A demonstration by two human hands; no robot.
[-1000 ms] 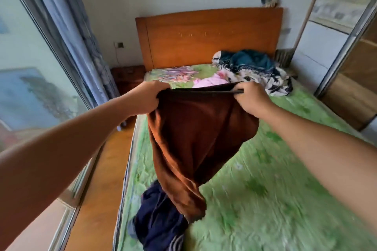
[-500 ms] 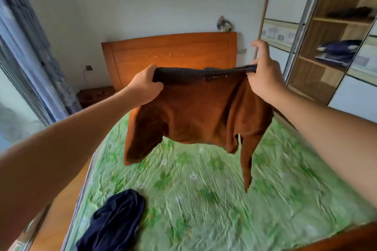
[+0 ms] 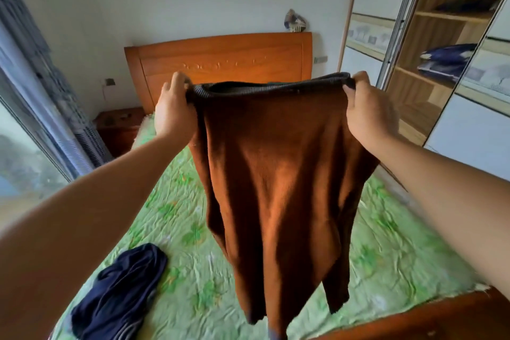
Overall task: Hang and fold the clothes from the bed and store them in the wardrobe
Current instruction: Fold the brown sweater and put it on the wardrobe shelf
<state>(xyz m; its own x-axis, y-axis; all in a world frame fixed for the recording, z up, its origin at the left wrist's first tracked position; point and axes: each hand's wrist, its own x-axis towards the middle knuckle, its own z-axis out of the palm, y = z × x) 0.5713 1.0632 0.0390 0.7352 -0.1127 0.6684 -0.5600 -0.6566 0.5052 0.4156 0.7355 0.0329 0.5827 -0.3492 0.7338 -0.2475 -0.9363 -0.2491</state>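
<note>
Raised left hand (image 3: pixel 172 110) and right hand (image 3: pixel 368 116), fingers (image 3: pixel 362 78) curled

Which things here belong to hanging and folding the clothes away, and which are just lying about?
Part of the job: brown sweater, gripped at its ribbed edge by the left hand and right hand; navy garment on the bed; open wardrobe.
Just there: nightstand, curtain, small object on the headboard.

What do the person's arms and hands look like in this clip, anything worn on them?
The left hand and right hand are bare: no gloves, and no ring shows on the fingers in view. The left forearm and right forearm are uncovered to the frame edge, with no sleeve, watch or bracelet visible.
</note>
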